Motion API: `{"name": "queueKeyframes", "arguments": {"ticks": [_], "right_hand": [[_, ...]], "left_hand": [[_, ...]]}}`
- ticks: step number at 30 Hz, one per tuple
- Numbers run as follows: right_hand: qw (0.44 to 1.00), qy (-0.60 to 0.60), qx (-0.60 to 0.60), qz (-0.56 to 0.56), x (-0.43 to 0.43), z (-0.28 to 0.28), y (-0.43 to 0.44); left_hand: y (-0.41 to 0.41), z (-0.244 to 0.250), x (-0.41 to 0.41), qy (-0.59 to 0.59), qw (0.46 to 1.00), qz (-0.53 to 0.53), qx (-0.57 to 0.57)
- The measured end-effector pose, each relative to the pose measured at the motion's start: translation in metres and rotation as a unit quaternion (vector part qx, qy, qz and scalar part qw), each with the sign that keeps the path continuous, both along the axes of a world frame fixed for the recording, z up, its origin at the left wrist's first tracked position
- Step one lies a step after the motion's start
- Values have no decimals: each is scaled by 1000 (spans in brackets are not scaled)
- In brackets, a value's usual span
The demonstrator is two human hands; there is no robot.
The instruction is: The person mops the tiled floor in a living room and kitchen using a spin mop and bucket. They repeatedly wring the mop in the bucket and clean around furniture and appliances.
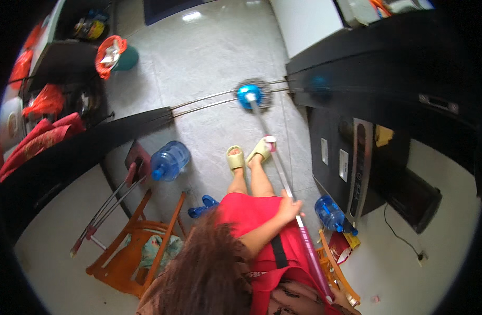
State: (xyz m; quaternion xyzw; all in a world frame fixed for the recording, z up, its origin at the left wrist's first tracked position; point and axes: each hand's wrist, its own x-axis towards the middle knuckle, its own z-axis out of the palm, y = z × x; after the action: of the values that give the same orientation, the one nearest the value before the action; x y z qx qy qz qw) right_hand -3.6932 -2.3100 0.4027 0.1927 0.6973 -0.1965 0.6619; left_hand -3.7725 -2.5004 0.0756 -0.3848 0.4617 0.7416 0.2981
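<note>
My left hand (290, 207) is wrapped around the metal shaft of a spin mop (281, 169), in front of the red apron (245, 212). Down at the lower right, my right hand (338, 298) grips the end of the mop's purple handle (314, 260); it is partly cut off by the picture's edge. Beyond my feet, the mop's round blue head (249, 95) with its grey strings lies on the tiled floor, over the metal tracks of a sliding door. The shaft passes above my right slipper (260, 150).
Left stand a large blue water bottle (170, 160), a wooden chair (126, 256) and a folded metal-legged stand (111, 204). Blue slippers (203, 206) lie nearby. A lined bin (125, 57) stands beyond the tracks (205, 100). Right are a black cabinet (331, 149) and another water bottle (329, 212).
</note>
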Motion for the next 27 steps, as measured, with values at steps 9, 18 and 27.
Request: {"name": "queueKeyframes", "arguments": {"ticks": [9,18,27], "right_hand": [[987,-26,106,-117,-12,4,-79],[970,77,113,-199,92,52,-16],[971,136,73,-184,69,-19,63]], "left_hand": [[-24,-17,60,-90,994,-22,49],[94,31,83,-47,988,-114,90],[126,-17,54,27,988,-133,-70]]}}
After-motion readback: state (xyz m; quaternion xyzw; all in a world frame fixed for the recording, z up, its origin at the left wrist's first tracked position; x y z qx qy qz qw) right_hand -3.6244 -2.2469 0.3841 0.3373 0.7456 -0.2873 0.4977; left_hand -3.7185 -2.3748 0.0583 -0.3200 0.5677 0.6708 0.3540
